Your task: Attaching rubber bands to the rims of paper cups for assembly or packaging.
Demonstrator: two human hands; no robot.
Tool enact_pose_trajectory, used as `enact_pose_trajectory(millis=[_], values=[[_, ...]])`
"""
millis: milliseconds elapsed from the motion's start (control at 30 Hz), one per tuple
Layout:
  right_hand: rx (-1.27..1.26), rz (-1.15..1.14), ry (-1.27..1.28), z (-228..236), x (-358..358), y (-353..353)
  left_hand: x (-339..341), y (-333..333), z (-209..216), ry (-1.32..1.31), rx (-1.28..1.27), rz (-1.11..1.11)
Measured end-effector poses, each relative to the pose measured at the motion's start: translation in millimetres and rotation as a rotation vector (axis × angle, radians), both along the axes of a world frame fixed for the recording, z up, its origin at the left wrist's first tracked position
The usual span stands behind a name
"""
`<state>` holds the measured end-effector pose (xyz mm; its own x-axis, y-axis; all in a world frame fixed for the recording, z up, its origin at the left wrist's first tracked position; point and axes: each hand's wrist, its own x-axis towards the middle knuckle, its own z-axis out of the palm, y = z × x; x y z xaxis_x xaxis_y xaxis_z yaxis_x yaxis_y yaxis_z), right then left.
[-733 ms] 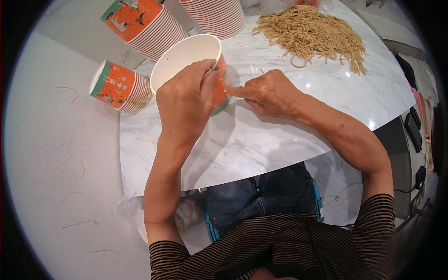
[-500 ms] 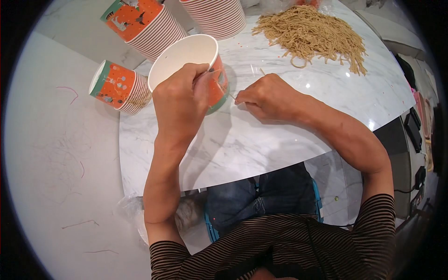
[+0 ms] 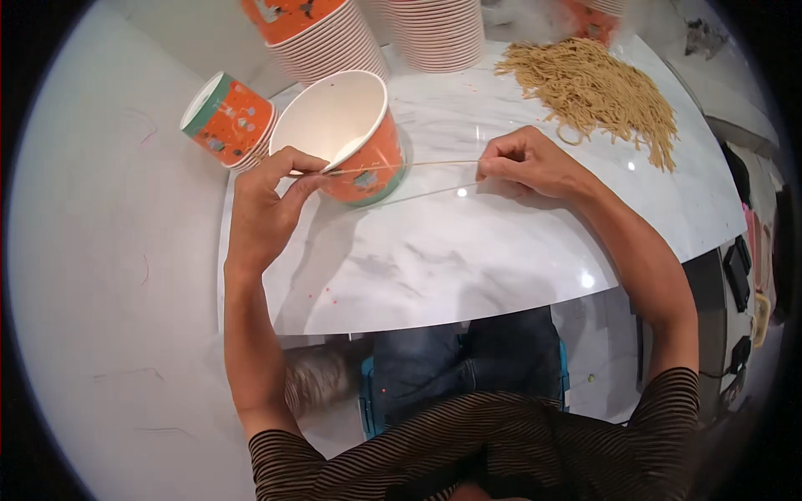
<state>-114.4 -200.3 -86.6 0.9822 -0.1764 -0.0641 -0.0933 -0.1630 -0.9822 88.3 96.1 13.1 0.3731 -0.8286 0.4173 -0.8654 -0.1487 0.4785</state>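
A thin tan cord (image 3: 434,164) runs taut between my two hands above the tabletop. My left hand (image 3: 266,209) pinches one end between thumb and fingers, beside the rim of a paper bucket. In a pinch of thumb and fingertips, my right hand (image 3: 528,164) grips the other end. The paper bucket (image 3: 386,154), orange with a green base and white inside, stands upright just behind the cord, its open mouth up. A heap of tan cords (image 3: 593,96) lies beyond my right hand.
Stacks of nested paper buckets stand upside down at the back: a tall one (image 3: 326,46), another (image 3: 439,33) beside it, and a shorter one (image 3: 238,121) at left. The white marble-look table (image 3: 401,275) has a curved front edge. A white wall (image 3: 125,275) rises left.
My hands have moved apart, the left to the left and the right to the right, drawing the cord out straight. The whole view has shifted slightly.
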Motion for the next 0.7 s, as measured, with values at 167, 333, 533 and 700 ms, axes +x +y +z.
enact_pose_trajectory(millis=[167,333,533,700], values=[[0.058,0.025,-0.03,1,0,-5,11,21,0,-0.104,-0.014,0.041],[0.262,0.104,-0.006,5,0,-1,-21,12,-1,-0.407,-0.219,0.029],[0.305,0.261,0.121,19,-2,13,-73,-42,-42,-0.338,-0.181,-0.226],[0.308,0.291,0.135,21,-5,15,-66,-63,-57,-0.144,0.122,-0.252]])
